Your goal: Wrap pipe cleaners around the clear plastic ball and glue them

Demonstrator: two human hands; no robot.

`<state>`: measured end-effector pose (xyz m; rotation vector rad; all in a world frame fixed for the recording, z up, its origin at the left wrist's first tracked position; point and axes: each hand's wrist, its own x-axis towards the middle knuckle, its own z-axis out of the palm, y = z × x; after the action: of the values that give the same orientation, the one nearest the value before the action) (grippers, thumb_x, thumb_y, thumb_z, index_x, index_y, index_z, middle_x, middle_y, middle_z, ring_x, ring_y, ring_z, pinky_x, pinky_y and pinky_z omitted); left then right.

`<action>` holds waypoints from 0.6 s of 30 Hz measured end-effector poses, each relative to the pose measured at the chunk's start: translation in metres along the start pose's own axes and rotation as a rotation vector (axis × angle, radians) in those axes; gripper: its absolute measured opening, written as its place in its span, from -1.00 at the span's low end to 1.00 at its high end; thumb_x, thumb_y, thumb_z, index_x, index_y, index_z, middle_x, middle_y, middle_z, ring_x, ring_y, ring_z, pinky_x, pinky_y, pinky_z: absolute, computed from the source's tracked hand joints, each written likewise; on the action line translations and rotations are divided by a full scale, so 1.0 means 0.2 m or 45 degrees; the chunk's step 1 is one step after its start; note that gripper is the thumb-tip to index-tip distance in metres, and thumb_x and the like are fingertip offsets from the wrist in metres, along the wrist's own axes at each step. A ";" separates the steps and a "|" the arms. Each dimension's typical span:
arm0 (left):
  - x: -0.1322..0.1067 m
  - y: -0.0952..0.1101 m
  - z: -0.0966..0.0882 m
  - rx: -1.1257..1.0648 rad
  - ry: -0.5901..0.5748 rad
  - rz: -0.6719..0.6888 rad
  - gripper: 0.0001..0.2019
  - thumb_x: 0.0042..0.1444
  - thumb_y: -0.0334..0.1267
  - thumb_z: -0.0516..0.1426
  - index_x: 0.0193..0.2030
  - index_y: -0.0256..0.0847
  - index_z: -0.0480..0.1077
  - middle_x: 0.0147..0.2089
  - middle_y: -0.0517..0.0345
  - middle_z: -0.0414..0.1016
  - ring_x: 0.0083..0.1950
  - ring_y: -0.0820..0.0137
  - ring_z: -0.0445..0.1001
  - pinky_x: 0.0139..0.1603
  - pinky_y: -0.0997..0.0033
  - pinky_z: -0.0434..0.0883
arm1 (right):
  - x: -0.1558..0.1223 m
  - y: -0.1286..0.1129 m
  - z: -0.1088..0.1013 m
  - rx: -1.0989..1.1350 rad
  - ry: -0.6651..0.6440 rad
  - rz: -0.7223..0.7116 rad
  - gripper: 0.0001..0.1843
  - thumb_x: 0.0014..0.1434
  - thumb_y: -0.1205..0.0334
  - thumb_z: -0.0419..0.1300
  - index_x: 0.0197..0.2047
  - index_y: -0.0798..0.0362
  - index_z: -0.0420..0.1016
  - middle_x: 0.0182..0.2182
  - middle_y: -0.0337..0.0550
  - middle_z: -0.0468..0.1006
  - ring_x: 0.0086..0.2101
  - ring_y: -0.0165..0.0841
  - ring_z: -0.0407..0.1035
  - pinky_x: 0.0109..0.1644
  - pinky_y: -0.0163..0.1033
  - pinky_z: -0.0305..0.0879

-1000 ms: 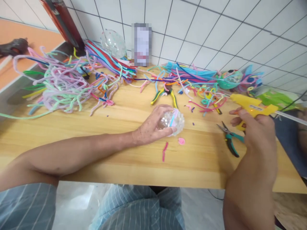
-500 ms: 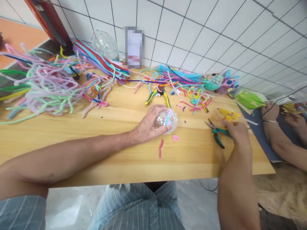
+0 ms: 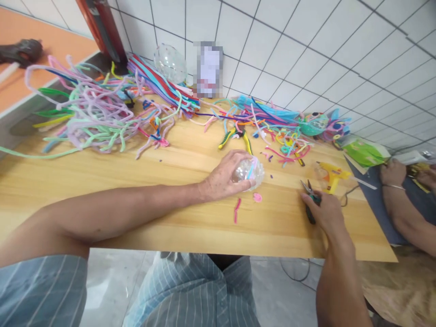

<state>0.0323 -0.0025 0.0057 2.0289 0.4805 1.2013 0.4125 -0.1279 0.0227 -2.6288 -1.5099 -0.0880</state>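
My left hand (image 3: 226,179) is wrapped round a clear, shiny ball (image 3: 259,175) with a lilac and blue strip on it, resting on the table. On the right, my right hand (image 3: 329,209) is closed over the handles of needle-nose pliers (image 3: 308,188), whose jaws point away from me; part of the handles is hidden under the fingers. Just beyond the pliers lies a yellow glue gun (image 3: 334,175) with a clear glue stick. In front of the ball are a pink curled piece (image 3: 257,197) and a short dark pink pipe cleaner piece (image 3: 237,210).
Yellow-and-black cutters (image 3: 247,141) lie beyond the ball. Tangled pipe cleaners (image 3: 91,118) spread at left; a bundle (image 3: 160,84) and another clear ball (image 3: 170,63) stand near the tiled wall. A blurred phone (image 3: 209,68) leans there. Another person's hand (image 3: 393,172) is at far right.
My right hand has moved from beside the glue gun toward me and left, and has closed on the pliers. The left hand still holds the ball. The view has shifted slightly.
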 end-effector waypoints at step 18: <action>0.00 0.02 0.00 -0.022 0.011 -0.022 -0.43 0.26 -0.06 0.30 0.34 -0.11 0.28 0.34 -0.17 0.43 0.44 0.03 0.41 0.50 -0.16 0.38 | -0.27 -0.63 -0.15 0.575 -0.007 -0.248 -0.59 0.23 -0.20 0.23 -0.08 -0.05 0.46 -0.30 -0.07 0.72 -0.39 -0.17 0.54 -0.21 -0.07 0.42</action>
<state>0.0318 -0.0064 0.0087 2.0023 0.4891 1.2004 0.2767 -0.1159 0.0558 -2.1313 -1.5643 0.2195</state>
